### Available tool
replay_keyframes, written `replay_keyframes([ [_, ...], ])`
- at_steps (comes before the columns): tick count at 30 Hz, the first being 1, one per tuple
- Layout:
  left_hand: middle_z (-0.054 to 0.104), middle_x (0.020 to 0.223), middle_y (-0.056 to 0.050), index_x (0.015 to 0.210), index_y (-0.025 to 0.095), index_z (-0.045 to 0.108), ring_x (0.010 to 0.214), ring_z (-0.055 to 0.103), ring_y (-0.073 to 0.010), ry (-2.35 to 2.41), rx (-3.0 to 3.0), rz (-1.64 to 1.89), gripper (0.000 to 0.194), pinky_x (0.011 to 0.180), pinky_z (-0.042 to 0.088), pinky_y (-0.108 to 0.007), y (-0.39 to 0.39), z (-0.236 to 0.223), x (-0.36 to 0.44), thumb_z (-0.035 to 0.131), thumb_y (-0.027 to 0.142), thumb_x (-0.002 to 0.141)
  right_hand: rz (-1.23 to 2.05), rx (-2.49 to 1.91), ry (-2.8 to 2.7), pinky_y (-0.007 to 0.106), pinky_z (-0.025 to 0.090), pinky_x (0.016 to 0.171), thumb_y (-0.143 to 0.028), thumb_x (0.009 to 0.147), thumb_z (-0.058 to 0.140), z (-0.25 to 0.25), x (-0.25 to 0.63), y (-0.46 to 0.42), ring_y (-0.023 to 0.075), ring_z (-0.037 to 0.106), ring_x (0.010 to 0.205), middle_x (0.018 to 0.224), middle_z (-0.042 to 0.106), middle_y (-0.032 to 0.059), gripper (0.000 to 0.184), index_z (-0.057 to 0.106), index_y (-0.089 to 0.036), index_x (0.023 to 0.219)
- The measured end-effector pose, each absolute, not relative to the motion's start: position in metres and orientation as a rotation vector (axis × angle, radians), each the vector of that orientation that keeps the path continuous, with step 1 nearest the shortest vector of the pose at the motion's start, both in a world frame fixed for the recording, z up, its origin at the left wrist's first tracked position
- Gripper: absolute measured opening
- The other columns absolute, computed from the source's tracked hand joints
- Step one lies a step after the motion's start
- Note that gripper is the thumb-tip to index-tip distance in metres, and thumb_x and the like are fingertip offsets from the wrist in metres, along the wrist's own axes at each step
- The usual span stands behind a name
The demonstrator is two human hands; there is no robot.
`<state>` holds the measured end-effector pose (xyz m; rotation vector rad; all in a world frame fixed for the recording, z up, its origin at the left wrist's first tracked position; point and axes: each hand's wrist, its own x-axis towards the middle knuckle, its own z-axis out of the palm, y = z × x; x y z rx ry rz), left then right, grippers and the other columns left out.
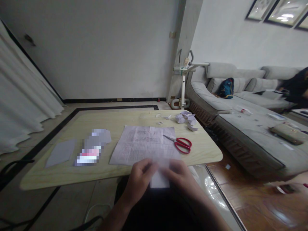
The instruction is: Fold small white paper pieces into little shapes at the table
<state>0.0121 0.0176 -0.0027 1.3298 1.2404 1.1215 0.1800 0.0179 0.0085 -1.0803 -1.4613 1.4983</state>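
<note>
A small white piece of paper is held between my two hands at the near edge of the table. My left hand grips its left side, with thumb and fingers closed. On the other side my right hand pinches it; the fingertips are blurred. Just beyond lies a large creased sheet with writing, flat on the table. Red-handled scissors rest partly over its right edge, blades pointing left. Several folded paper pieces sit at the far right corner, with small paper scraps beside them.
The pale wooden table has a rounded right corner. At its left lie a blank paper sheet and a pixelated item. A grey sofa stands to the right, exercise equipment behind, a white curtain at left.
</note>
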Motion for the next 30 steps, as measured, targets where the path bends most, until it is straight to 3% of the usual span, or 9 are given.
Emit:
replay_keyframes([
  [19,0.045,0.059,0.004,0.063,0.018,0.052,0.057,0.044,-0.0123,1.254,1.416,1.073,0.034,0.051,0.036,-0.021,0.0191,-0.01,0.0102,0.056,0.041,0.088,1.336,-1.244,-1.472,0.023,0.038,0.05,-0.051,0.079,0.067,0.0044,0.1768,0.0197,0.016,0.052,0.06,0.061,0.059,0.001,0.039,0.062,-0.015,0.064],
  [24,0.052,0.066,0.003,0.075,0.018,0.058,0.063,0.052,-0.0142,1.195,1.415,0.94,0.026,0.055,0.041,-0.022,0.0175,-0.0112,0.0105,0.06,0.041,0.086,1.252,-1.294,-1.412,0.024,0.038,0.051,-0.049,0.079,0.066,0.0038,0.1772,0.0239,0.0151,0.05,0.059,0.059,0.056,0.0,0.037,0.062,-0.015,0.064],
  [30,0.055,0.059,0.003,0.069,0.017,0.06,0.058,0.054,-0.0136,1.24,1.415,0.896,0.031,0.054,0.041,-0.022,0.0176,-0.0106,0.01,0.055,0.04,0.09,1.287,-1.253,-1.399,0.024,0.038,0.054,-0.046,0.082,0.062,0.005,0.1797,0.0251,0.0145,0.049,0.061,0.064,0.056,0.0005,0.035,0.063,-0.013,0.071],
])
